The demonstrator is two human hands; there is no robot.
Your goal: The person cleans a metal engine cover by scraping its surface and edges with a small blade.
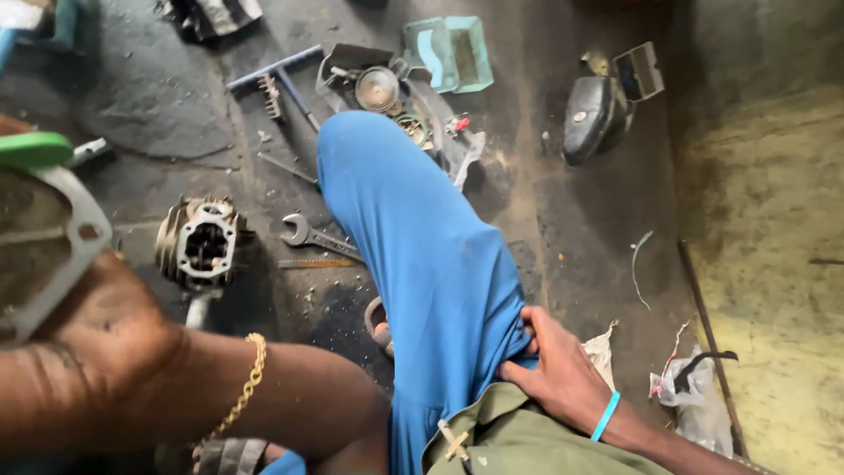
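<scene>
Lower right of the frame: right hand (pixel 554 369), one light-blue wristband (pixel 605 415) at the wrist, fingers closed and pinching the blue trouser fabric (pixel 431 264) at the thigh, just above the edge of an olive garment (pixel 519 440). One blue-clad leg runs from bottom centre up to the middle of the frame.

Left edge: left hand (pixel 97 334), very close to the lens and partly blurred. It lies against one pale grey flat gasket (pixel 75 237); a closed grip on it looks likely, but the fingers are not visible, so I cannot tell. One gold chain bracelet (pixel 246 387) on that wrist. One green object (pixel 33 149) sits at the gasket's upper end, out of focus.

Floor (pixel 571 229), dark and oily, count of items:
- one finned engine cylinder (pixel 198 242), centre left, bore facing the camera, near the left hand
- one open-end spanner (pixel 316 237), beside the knee
- one T-handle wrench (pixel 281 75), upper centre
- one grey tray of small parts (pixel 374 84), upper centre
- one teal plastic container (pixel 448 53), touching the tray's right side
- one black moulded cover (pixel 589 114), upper right
- one crumpled plastic bag (pixel 694 396), lower right
</scene>
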